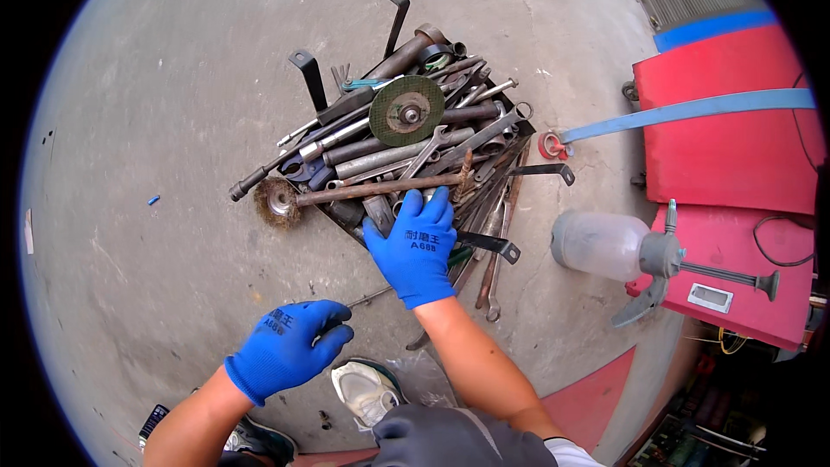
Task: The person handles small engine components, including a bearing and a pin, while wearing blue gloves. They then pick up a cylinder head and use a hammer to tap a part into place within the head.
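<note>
My right hand [419,246], in a blue glove, reaches over the near edge of a low metal tray [341,223] heaped with tools. Its fingers are apart, their tips among the metal pieces just below a rusty hammer [380,188] with a long handle. A wire wheel brush [278,202] is at that handle's left end. My left hand [294,348], gloved alike, hovers nearer me with thumb and forefinger apart. Close to its forefinger a thin metal rod [370,297] runs toward the tray; whether they touch I cannot tell. A green grinding disc [406,111] tops the pile.
Wrenches [494,290] stick out at the tray's near right corner, beside bent black brackets [493,246]. Farther right are a pump spray bottle [605,245], a roll of red tape [551,145], a blue strap [692,110] and red metal boxes [726,138]. My shoe [367,391] is close below.
</note>
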{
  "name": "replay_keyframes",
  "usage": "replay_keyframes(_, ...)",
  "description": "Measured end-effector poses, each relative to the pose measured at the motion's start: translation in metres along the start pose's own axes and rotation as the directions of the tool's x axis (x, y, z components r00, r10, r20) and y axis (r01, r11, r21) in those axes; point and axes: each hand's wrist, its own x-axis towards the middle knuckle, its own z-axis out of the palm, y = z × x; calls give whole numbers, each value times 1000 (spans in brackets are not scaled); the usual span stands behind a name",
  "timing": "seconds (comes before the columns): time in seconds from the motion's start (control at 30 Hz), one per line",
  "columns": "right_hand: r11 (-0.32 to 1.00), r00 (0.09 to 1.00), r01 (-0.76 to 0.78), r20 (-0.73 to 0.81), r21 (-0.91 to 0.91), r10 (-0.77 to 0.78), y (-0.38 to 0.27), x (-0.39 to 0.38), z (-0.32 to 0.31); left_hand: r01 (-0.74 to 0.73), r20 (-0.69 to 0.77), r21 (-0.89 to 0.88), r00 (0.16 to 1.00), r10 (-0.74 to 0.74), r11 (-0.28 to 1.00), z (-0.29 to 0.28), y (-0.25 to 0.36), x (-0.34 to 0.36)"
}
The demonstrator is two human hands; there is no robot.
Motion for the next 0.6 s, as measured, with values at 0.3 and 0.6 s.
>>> replay_keyframes(0.3,996,1000,-18,15,90,17,5,15,-3,-70,-2,40,998,70,997,4,0,3)
replay_keyframes(0.6,694,957,-246,284,677,62,46,47,-32,-55,-118,31,991,59,998,-18,-16,-5)
